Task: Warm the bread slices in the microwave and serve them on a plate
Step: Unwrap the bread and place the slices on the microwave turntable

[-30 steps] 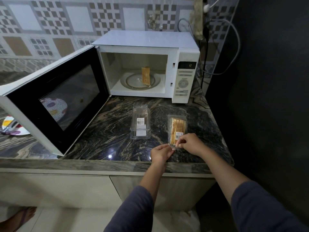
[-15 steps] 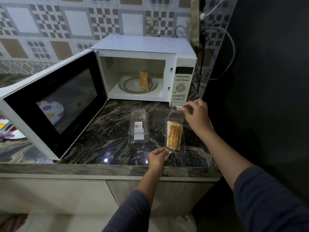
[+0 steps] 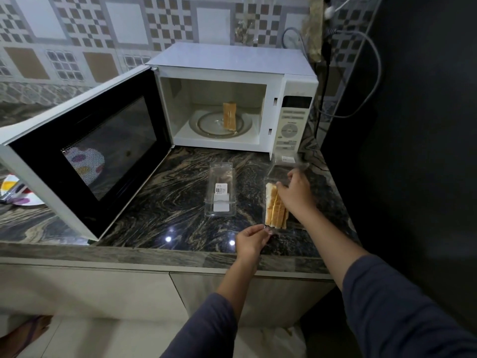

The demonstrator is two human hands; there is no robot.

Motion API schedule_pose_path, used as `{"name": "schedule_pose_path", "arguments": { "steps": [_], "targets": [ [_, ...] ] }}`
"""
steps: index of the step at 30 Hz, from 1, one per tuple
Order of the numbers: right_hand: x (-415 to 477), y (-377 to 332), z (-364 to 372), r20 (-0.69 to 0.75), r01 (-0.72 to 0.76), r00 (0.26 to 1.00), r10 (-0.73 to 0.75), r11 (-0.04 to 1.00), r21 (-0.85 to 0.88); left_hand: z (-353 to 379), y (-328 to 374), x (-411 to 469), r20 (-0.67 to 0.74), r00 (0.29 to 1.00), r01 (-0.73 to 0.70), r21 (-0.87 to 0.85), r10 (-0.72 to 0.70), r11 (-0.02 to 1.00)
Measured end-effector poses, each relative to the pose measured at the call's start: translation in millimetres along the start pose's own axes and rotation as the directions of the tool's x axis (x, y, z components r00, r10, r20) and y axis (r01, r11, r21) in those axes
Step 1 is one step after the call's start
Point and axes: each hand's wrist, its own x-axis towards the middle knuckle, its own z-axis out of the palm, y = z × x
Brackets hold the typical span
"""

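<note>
Bread slices [image 3: 275, 208] are stood on edge in an open clear plastic tray [image 3: 269, 229] near the counter's [image 3: 160, 215] front edge, at its right end, where a dark wall closes off that side. The tray's near end is pinched by the left hand [image 3: 251, 241], its grip clamped on the plastic rim just inside the counter's front lip. The right hand [image 3: 296, 193] is laid over the far end of the slices, fingers curled onto them; whether they are gripped or only touched cannot be told. The tray's hinged lid [image 3: 285, 164] is folded back toward the microwave [image 3: 232, 99], a small white label on it too blurred to be read. A second clear tray [image 3: 220, 189], closed, is seen just left, apart from the first, bearing a barcode sticker and a plain white label whose print cannot be made out. More bread [image 3: 229, 119] is stood on the glass turntable [image 3: 206, 125] inside the open microwave cavity. The microwave door [image 3: 85, 156] is swung wide to the left, taking up much of the counter's left half and overhanging toward the front; open dark marbled surface is left between door and trays. A patterned plate [image 3: 15, 192] is partly seen behind the door at the far left edge. No writing on the control panel [image 3: 290, 125] can be read
</note>
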Motion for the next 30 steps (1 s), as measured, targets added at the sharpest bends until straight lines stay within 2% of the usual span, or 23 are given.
{"name": "schedule_pose_path", "arguments": {
  "steps": [3, 9, 19, 25, 30],
  "targets": [
    [4, -6, 2, 0.151, -0.176, 0.972, 0.178, 0.984, -0.021, 1, 0, 2, -0.009, 1.0, 0.017, 0.014, -0.016, 1.0],
    [4, -8, 14, 0.366, -0.326, 0.876, 0.315, 0.945, -0.034, 2, 0, 3, -0.019, 0.999, 0.027, -0.026, -0.028, 0.999],
    [6, -7, 9, 0.283, -0.359, 0.897, 0.339, 0.933, 0.018, 5, 2, 3, -0.054, 0.998, 0.031, -0.059, -0.035, 0.998],
    [0, -16, -9, 0.219, -0.206, 0.95, 0.224, 0.973, -0.101, 9, 7, 6, -0.098, 0.994, 0.046, -0.086, -0.054, 0.995],
    [-20, -3, -22, 0.229, -0.15, 0.957, 0.18, 0.979, -0.14, 13, 2, 12, -0.145, 0.989, 0.024, -0.026, -0.028, 0.999]
  ]
}}
